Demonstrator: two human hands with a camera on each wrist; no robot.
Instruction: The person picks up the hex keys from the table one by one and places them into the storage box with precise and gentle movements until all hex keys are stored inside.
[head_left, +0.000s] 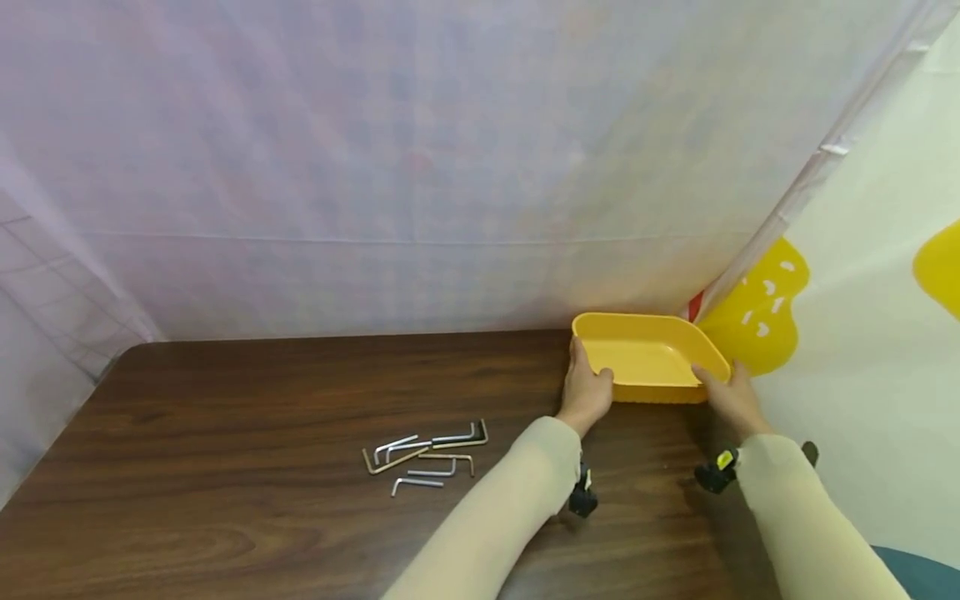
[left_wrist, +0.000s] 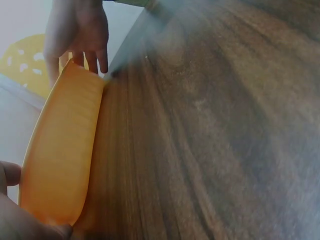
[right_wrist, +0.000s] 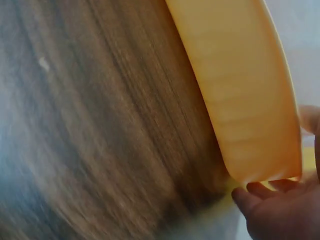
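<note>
A yellow plastic tray [head_left: 647,353] stands on the dark wooden table [head_left: 262,392] at its far right corner. My left hand [head_left: 585,387] grips the tray's left near corner, thumb over the rim. My right hand [head_left: 729,392] grips the right near corner. In the left wrist view the tray's ribbed outer wall [left_wrist: 62,150] runs up the left side, with the right hand [left_wrist: 80,35] at its far end. The right wrist view shows the tray wall [right_wrist: 240,95] and my fingers [right_wrist: 280,210] curled at its corner. The tray looks empty.
Several metal hex keys [head_left: 429,457] lie in a loose pile on the table left of my arms. A pale curtain [head_left: 375,167] hangs right behind the table. A white sheet with yellow shapes [head_left: 757,312] closes the right side.
</note>
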